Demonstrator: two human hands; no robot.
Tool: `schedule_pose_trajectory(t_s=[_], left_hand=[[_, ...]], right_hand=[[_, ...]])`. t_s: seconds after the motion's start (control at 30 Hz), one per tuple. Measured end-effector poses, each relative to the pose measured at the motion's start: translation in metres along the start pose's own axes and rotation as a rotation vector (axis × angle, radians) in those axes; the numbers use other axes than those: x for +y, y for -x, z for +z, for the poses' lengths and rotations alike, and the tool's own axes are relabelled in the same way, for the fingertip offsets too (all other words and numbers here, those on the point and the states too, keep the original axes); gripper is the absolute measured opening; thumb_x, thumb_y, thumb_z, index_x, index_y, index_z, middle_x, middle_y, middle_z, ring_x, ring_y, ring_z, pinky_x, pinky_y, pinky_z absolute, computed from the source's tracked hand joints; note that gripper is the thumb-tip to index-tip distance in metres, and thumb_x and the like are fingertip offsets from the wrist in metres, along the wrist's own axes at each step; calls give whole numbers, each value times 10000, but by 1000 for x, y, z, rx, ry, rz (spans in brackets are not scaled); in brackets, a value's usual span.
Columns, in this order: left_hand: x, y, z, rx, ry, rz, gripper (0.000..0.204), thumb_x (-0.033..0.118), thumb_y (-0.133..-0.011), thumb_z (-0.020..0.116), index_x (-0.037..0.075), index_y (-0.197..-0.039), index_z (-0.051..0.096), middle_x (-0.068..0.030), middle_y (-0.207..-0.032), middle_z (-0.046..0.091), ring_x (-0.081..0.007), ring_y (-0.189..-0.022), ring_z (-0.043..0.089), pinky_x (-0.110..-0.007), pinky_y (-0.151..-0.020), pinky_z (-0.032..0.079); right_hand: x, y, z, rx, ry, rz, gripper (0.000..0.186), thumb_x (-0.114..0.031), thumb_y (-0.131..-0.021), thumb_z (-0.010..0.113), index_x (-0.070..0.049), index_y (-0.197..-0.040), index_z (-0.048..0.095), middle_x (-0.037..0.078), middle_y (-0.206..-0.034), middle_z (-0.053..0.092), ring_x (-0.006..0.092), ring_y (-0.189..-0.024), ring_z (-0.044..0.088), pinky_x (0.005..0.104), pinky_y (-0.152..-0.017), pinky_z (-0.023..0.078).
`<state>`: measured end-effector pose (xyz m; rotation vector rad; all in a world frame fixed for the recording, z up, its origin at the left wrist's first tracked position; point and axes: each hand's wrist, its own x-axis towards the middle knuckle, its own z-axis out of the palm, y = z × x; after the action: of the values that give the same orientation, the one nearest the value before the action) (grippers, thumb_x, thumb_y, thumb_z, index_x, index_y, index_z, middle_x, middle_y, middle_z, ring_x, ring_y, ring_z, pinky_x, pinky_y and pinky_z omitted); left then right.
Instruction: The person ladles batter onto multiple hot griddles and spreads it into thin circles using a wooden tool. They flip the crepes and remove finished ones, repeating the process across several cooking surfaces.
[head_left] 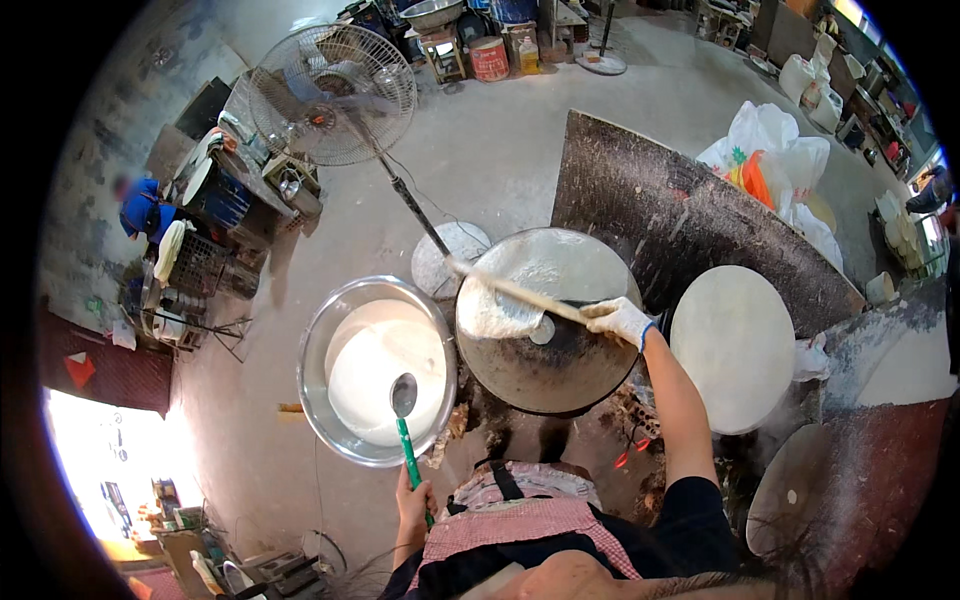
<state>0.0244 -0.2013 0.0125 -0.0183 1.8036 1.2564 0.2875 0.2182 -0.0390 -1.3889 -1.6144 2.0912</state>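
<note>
My left hand (415, 503) is closed round the green handle of a ladle (404, 396). The ladle's metal bowl is above the white batter (370, 385) in a wide steel basin (309, 345). My right hand (618, 320), in a white glove, grips the wooden handle of a batter spreader (512, 288). The far end of this tool is over a round griddle (530, 385). White batter (570, 262) coats the griddle's far part, while its near part is bare and dark. Right of my right forearm lies a large pale round sheet (735, 350).
A standing fan (333, 95) rises beyond the basin on a round base (447, 250). A dark upright board (640, 200) curves behind the griddle, with plastic bags (770, 150) past it. Another round plate (790, 490) is at lower right. A person in blue (148, 210) is far left.
</note>
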Motion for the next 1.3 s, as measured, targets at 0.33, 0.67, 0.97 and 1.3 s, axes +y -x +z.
schedule_pose_trajectory(t_s=[0.33,0.67,0.97,1.3], left_hand=[[-6,2,1,58,57,-42,704,-47,-767,457,161,-1390,204,-13,-546,392,-111,-355,385,-247,-302,292],[-28,8,-6,66,96,-60,701,-52,-771,473,156,-1388,214,-16,-550,395,-108,-361,381,-246,-305,298],[-23,25,-14,99,83,-28,707,-64,-760,449,162,-1388,213,-18,-542,385,-110,-353,371,-249,-307,288],[-27,-1,-62,-44,53,-30,709,-62,-746,435,141,-1386,206,-12,-542,386,-103,-353,379,-245,-300,302]], right_hand=[[4,25,-14,28,22,-72,387,-47,-683,671,-17,-1065,623,33,-676,608,71,-469,467,224,-421,370],[41,29,-38,-253,244,34,421,-47,-641,695,-40,-1058,635,57,-694,635,66,-431,453,221,-361,309],[-31,-29,8,-92,316,-173,402,-66,-672,652,-33,-1072,622,67,-908,664,90,-645,542,248,-547,444],[61,190,-8,93,635,39,395,-55,-627,714,-45,-1017,653,95,-894,670,118,-744,613,237,-675,501]])
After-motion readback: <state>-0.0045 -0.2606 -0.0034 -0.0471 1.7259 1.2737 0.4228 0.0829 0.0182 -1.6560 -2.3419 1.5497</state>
